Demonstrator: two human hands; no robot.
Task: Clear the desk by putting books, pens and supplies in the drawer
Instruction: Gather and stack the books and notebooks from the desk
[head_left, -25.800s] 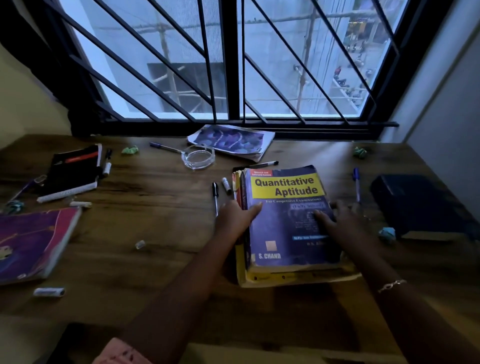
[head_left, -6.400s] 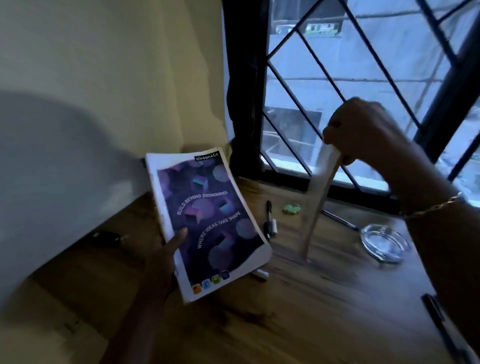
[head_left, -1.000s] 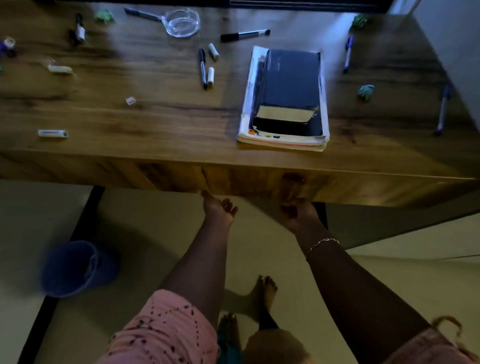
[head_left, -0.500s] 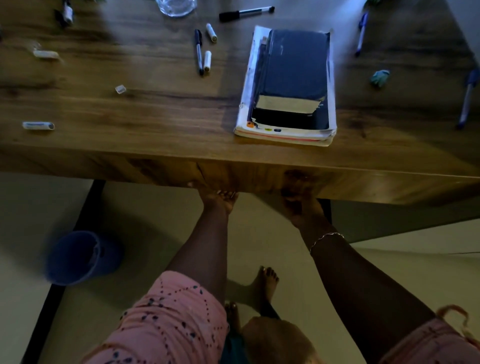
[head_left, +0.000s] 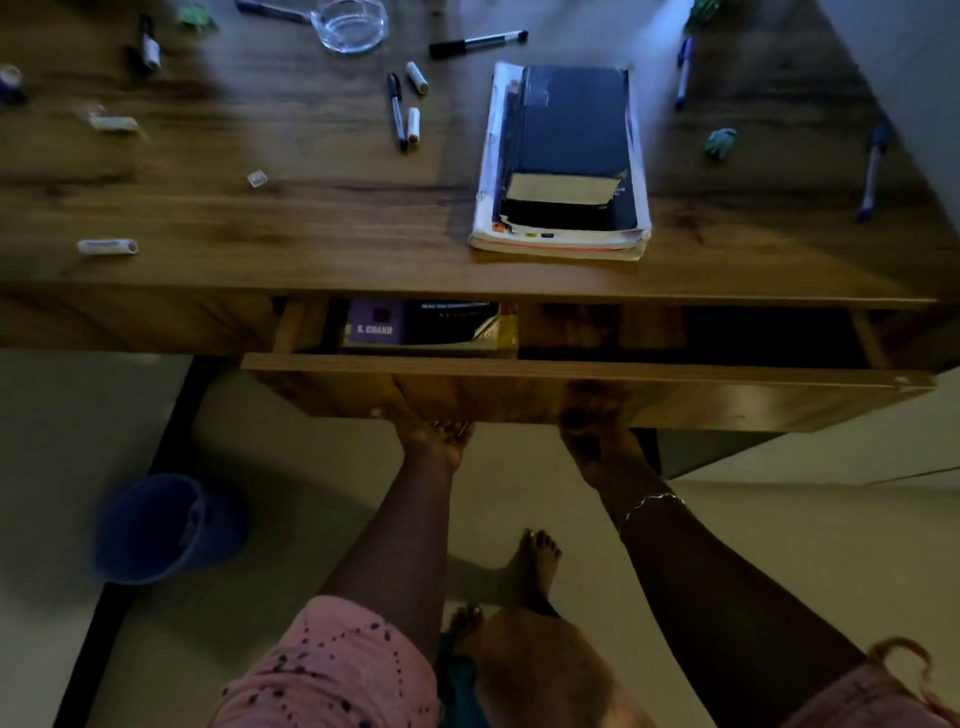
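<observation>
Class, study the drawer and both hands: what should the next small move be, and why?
Probably pull the drawer farther out: the left hand and right hand grip its front's lower edge, but the gap is narrow, too tight for the stack of books.

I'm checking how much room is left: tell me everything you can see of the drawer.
The drawer is wood-grain brown like the desk above it, wide and shallow, with a plain front that shows no handle. It stands partly open under the desktop's front edge. Its left part holds a purple S. Chand book lying flat; the right part looks bare, though it is dark there. The left hand and right hand hold the front's lower edge from beneath.
</observation>
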